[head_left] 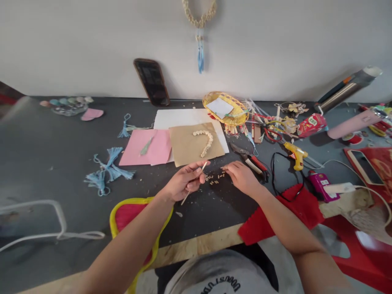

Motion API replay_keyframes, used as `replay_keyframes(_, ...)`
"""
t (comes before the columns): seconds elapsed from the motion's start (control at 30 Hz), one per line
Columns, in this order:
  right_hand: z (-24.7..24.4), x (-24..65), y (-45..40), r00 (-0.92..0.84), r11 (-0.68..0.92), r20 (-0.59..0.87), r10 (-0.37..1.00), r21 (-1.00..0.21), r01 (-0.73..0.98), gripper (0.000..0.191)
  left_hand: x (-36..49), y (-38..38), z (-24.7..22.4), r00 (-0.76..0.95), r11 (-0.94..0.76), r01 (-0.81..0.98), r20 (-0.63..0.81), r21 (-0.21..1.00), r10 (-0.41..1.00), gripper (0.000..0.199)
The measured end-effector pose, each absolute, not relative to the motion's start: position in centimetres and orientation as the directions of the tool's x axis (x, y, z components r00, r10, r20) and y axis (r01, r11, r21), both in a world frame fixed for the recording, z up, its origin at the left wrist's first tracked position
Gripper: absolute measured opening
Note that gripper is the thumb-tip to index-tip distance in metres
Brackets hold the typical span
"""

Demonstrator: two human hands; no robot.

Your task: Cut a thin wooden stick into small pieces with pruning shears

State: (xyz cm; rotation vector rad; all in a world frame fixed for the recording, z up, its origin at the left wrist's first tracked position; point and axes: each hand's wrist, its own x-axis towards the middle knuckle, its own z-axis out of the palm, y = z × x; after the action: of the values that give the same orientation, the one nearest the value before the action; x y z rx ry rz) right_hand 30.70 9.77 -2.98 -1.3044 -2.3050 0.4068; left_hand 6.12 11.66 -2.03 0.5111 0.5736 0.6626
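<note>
A thin pale stick point(185, 198) is held in my left hand point(185, 181), its upper end poking out past the thumb and its lower end below the palm. My right hand point(240, 176) is beside it, fingertips pinched together at the table over small cut pieces point(216, 182); what they hold, if anything, is too small to make out. Beyond my hands, a curved strand of cream pieces point(210, 142) lies on brown paper point(183, 143). Pliers point(252, 161) with red and white handles rest to the right of the paper.
Pink paper point(131, 149) and blue tassels point(112, 165) lie left. A yellow basket point(211, 98), a yellow glue gun point(295, 155) with its cable, a purple box point(321, 185) and red cloth point(298, 206) are right. A phone point(152, 81) leans on the wall.
</note>
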Motion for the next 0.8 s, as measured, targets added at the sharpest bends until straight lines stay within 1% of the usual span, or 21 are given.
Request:
replay_keyframes(0.1, -2.8, 31.5, 9.7, -0.376, 0.515, 0.354, 0.856, -0.525, 0.678, 0.025, 6.2, 11.5, -2.1, 0.634, 0.66, -0.405, -0.325, 0.633, 0.701, 0.027)
replay_keyframes(0.2, -2.4, 32.1, 9.7, -0.313, 0.487, 0.381, 0.87, -0.567, 0.664, 0.022, 6.4, 11.3, -2.2, 0.633, 0.649, -0.381, -0.327, 0.658, 0.702, 0.027)
replay_keyframes(0.33, -1.9, 32.6, 9.7, -0.278, 0.486, 0.414, 0.867, -0.576, 0.657, 0.017, 6.6, 11.0, -2.1, 0.631, 0.638, -0.357, -0.327, 0.682, 0.703, 0.028)
replay_keyframes(0.57, -1.4, 33.3, 9.8, -0.18, 0.472, 0.49, 0.853, -0.576, 0.668, 0.017, 6.9, 10.8, -1.9, 0.605, 0.613, -0.352, -0.327, 0.708, 0.726, 0.032)
replay_keyframes(0.67, -1.8, 33.1, 9.9, -0.216, 0.482, 0.468, 0.857, -0.577, 0.66, 0.016, 6.9, 10.8, -1.8, 0.6, 0.614, -0.345, -0.337, 0.709, 0.726, 0.031)
replay_keyframes(0.8, -2.6, 32.5, 9.7, -0.371, 0.498, 0.332, 0.867, -0.558, 0.664, 0.017, 6.9, 10.9, -1.5, 0.591, 0.619, -0.353, -0.346, 0.702, 0.729, 0.038)
